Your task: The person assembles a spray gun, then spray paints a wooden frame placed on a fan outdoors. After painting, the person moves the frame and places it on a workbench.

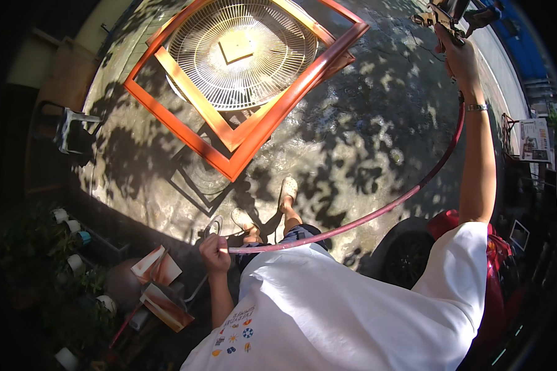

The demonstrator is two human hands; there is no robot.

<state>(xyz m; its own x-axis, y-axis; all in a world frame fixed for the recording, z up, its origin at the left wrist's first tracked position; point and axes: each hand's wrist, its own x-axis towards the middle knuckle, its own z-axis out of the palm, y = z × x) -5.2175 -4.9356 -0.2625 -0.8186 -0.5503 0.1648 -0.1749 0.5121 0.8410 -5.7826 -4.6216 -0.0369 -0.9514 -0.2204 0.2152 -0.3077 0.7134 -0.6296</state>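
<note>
My right hand [462,60] reaches out to the upper right, closed around a spray gun [440,22] with metal fittings and a dark part. A reddish hose [365,217] hangs from below that hand and curves across my body to the left. Its other stretch runs into my left hand [215,252], which is closed on it at waist height. Ahead, a glossy red-orange square frame [178,133] lies tilted over a round wire grille [192,40]. A lighter orange frame [198,102] sits inside it, and a small square block [237,46] rests at the grille's middle.
Sun-dappled concrete [334,164] lies underfoot. At the left stands a grey stool [77,131]; potted plants [74,266] and painted boards [161,284] are lower left. A dark wheel [408,253] and a red vehicle [498,260] are close at my right, with a printed sheet [535,141] beyond.
</note>
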